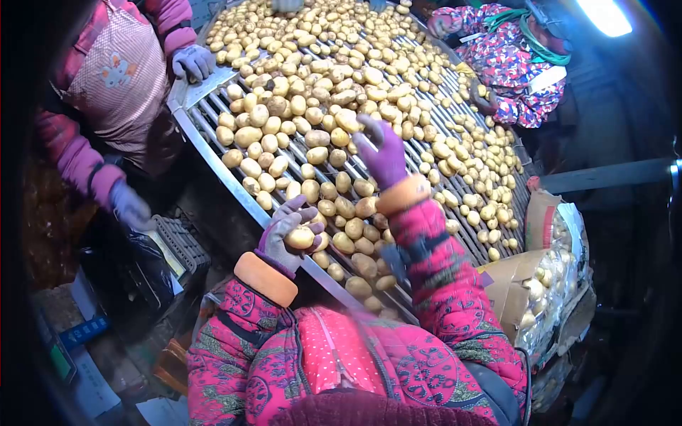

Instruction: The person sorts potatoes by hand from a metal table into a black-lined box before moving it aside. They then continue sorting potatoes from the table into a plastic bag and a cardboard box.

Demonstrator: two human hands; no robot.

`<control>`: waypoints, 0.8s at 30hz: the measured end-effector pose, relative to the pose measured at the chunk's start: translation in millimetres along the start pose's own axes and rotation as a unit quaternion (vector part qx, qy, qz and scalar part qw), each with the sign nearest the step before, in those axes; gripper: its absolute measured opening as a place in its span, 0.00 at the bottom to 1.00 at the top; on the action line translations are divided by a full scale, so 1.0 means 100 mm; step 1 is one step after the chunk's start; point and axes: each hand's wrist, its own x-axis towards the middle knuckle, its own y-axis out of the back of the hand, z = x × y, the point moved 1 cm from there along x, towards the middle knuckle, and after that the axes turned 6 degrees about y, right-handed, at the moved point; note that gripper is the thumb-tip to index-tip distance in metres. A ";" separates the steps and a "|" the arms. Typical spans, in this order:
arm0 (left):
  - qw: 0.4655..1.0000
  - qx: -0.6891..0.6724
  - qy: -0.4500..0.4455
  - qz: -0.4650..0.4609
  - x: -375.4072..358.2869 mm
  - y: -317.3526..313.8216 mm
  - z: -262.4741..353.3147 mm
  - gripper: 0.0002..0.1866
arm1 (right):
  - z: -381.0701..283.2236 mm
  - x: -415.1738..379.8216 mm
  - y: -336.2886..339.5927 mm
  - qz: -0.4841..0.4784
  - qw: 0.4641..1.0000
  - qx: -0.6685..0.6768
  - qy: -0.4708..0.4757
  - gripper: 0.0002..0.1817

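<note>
My left hand (pixel 284 226), in a grey and purple glove, is closed around a pale yellow potato (pixel 300 238) at the near edge of the roller conveyor (pixel 206 117). Over the middle of the rollers, my right hand (pixel 385 155) reaches forward in a purple glove. Its fingers are apart and slightly curled, with nothing visible in them. Just beyond the fingertips lies another potato (pixel 347 119) among the many loose potatoes (pixel 316 138) spread across the rollers.
At the left stands a co-worker in an apron (pixel 117 85), one gloved hand on the conveyor's corner. Another person in a patterned jacket (pixel 508 67) works at the far right side. A potato-filled bag with cardboard (pixel 515 287) stands at the right. Below left is a dark crate (pixel 177 241).
</note>
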 end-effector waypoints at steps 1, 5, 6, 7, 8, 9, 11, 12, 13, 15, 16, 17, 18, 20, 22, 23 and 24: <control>1.000 0.007 -0.005 -0.027 0.05 -0.02 0.01 0.29 | 0.10 0.18 -0.02 -0.011 0.999 -0.043 -0.022 0.23; 1.000 -0.015 -0.022 -0.006 0.21 -0.02 0.09 0.28 | 0.62 0.45 -0.50 -0.145 0.970 -0.183 -0.061 0.30; 0.999 -0.040 -0.025 0.015 0.24 -0.05 0.13 0.28 | 0.64 0.43 -0.51 -0.130 0.971 -0.199 -0.023 0.27; 0.995 -0.032 0.022 0.093 0.31 -0.15 0.23 0.23 | 0.69 0.44 -0.49 -0.132 0.971 -0.198 -0.027 0.27; 0.997 -0.045 0.030 0.059 0.36 -0.08 0.26 0.20 | 0.77 0.39 -0.42 -0.132 0.979 0.029 -0.151 0.25; 0.997 -0.060 0.038 0.022 0.42 -0.02 0.27 0.18 | 0.81 0.35 -0.34 -0.118 0.924 0.250 -0.265 0.24; 0.997 -0.039 0.009 0.068 0.40 -0.20 0.28 0.19 | 0.59 0.17 -0.08 -0.091 0.704 0.594 -0.377 0.24; 0.997 -0.052 0.019 0.046 0.41 -0.27 0.28 0.21 | 0.51 0.09 -0.03 -0.079 0.686 0.609 -0.390 0.25; 0.997 -0.064 0.028 0.024 0.41 -0.34 0.30 0.23 | 0.38 0.01 0.00 -0.068 0.666 0.625 -0.401 0.25; 0.986 -0.092 0.039 -0.135 0.46 -0.19 0.27 0.30 | 0.12 -0.08 0.02 -0.069 0.649 0.635 -0.413 0.22; 0.977 -0.114 0.039 -0.174 0.44 -0.22 0.27 0.31 | -0.03 -0.12 0.05 -0.079 0.649 0.642 -0.400 0.25; 0.967 -0.136 0.037 -0.212 0.43 -0.25 0.27 0.32 | -0.10 -0.18 0.05 -0.083 0.637 0.660 -0.390 0.29; 0.956 -0.164 0.037 -0.240 0.41 -0.23 0.28 0.34 | -0.21 -0.22 0.06 -0.080 0.659 0.641 -0.385 0.32; 0.964 -0.150 0.020 -0.219 0.29 -0.20 0.29 0.37 | -0.49 -0.29 0.06 -0.096 0.737 0.570 -0.351 0.37; 0.973 -0.093 -0.007 -0.211 0.11 -0.23 0.33 0.40 | -0.77 -0.38 0.00 -0.112 0.806 0.500 -0.296 0.36; 0.978 -0.065 -0.008 -0.197 0.03 -0.19 0.35 0.41 | -0.89 -0.41 -0.01 -0.140 0.852 0.435 -0.255 0.36; 0.981 -0.082 -0.003 -0.176 -0.06 -0.16 0.36 0.41 | -0.94 -0.53 -0.04 -0.149 0.884 0.417 -0.153 0.30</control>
